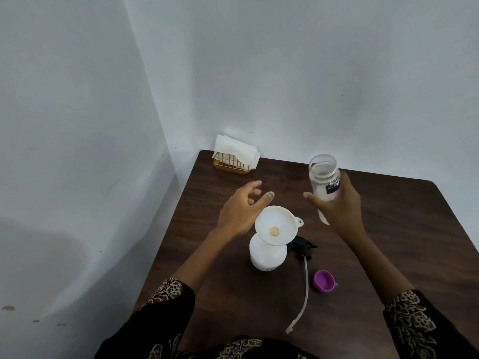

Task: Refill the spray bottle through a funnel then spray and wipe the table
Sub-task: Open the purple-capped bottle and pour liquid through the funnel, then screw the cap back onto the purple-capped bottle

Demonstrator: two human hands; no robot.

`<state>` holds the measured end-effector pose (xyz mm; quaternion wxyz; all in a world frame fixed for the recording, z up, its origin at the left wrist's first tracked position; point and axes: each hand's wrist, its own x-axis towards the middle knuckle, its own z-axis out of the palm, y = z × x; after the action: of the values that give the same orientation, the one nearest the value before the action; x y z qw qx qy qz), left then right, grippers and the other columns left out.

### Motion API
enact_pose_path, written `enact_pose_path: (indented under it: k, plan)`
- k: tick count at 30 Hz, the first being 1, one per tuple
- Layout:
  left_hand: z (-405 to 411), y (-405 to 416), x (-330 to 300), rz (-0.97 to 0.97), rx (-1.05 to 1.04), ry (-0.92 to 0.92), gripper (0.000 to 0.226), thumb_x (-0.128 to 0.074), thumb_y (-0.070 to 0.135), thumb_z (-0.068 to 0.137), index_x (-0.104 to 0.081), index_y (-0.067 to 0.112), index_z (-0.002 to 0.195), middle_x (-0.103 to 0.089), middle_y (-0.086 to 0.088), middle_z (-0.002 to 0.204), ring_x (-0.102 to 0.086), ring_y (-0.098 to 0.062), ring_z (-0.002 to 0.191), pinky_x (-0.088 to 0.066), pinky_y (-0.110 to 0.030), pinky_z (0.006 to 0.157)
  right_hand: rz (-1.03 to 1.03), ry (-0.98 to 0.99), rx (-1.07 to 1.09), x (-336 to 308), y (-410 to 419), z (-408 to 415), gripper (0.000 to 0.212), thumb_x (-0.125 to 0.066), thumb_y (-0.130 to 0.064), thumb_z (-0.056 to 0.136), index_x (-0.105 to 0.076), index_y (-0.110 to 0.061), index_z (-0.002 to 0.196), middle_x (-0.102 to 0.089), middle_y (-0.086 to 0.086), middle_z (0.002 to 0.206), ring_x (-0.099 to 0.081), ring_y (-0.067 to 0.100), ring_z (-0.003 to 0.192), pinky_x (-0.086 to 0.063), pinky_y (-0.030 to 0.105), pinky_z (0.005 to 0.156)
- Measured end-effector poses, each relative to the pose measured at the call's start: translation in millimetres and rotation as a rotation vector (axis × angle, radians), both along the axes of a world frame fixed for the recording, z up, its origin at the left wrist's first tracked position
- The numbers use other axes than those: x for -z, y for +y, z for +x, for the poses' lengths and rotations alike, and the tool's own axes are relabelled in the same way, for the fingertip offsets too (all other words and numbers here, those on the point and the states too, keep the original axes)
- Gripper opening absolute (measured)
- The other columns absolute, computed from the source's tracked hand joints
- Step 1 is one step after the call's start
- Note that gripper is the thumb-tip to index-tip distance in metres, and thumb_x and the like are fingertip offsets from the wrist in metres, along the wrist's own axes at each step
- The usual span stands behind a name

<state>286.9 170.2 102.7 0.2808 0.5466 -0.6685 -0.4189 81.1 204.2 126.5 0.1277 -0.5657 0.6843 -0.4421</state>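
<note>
Right hand (337, 206) grips purple-labelled bottle (325, 181); writing unreadable.

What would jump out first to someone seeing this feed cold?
Probably the white funnel seated in the neck of the white spray bottle at the table's middle, with the left hand open just beside it. Next, the right hand holding an uncapped clear bottle upright above the table, and the black spray head lying loose by the purple cap.

A white spray bottle (268, 255) stands uncapped at frame centre, a white funnel (276, 225) in its neck; its black sprayer (303, 248) lies just right, tube trailing toward the bottom.
</note>
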Motion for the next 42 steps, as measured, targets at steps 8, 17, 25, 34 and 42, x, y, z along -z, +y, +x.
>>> enact_pose_path:
  k: [8,17,25,34,42]
  plan:
    - [-33.9,-9.6,-40.1,-0.042,0.277,0.023,0.073,-0.069,0.046,0.080,-0.033,0.032,0.143,-0.046,0.007,0.143,-0.046,-0.013,0.127,-0.041,-0.040,0.105,0.026,-0.242,-0.047,-27.8,-14.5,4.6,0.064,-0.081,-0.042,0.065,-0.053,-0.016,0.116,-0.065,-0.001,0.106,-0.063,0.013,0.097,-0.051,0.026,0.080]
    - [-73.1,-23.7,-57.9,-0.164,0.303,-0.001,0.064,-0.066,0.059,0.063,-0.053,0.035,0.121,-0.067,0.010,0.113,-0.064,-0.013,0.103,-0.053,-0.042,0.089,0.001,-0.320,-0.155,-57.3,-18.9,15.3,0.050,-0.080,-0.034,0.068,-0.057,-0.016,0.108,-0.065,-0.004,0.099,-0.063,0.004,0.090,-0.050,0.015,0.075]
    - [-59.5,-37.7,-45.5,-0.234,0.152,-0.011,0.066,-0.078,0.052,0.066,-0.054,0.023,0.121,-0.066,0.003,0.113,-0.063,-0.016,0.100,-0.054,-0.042,0.086,0.430,-0.406,-0.179,-48.8,-3.6,-35.7,0.089,-0.046,-0.079,0.070,-0.037,-0.023,0.137,-0.054,0.004,0.125,-0.054,0.022,0.114,-0.045,0.042,0.091]
    - [-52.6,-41.4,-44.6,-0.217,0.131,0.034,0.067,-0.080,0.049,0.065,-0.056,0.020,0.121,-0.066,0.003,0.115,-0.063,-0.016,0.102,-0.053,-0.041,0.090,1.244,0.404,-0.236,42.3,41.2,-26.8,0.040,-0.062,-0.032,0.089,-0.056,-0.004,0.117,-0.059,0.007,0.109,-0.058,0.023,0.099,-0.048,0.032,0.084]
    - [-50.8,-40.9,-43.2,-0.195,0.121,0.023,0.072,-0.077,0.055,0.061,-0.056,0.022,0.121,-0.066,0.005,0.114,-0.063,-0.015,0.102,-0.053,-0.040,0.091,1.300,0.228,-0.055,80.6,53.9,-25.9,0.044,-0.079,-0.031,0.071,-0.054,-0.007,0.098,-0.057,0.012,0.093,-0.068,0.029,0.076,-0.060,0.037,0.060]
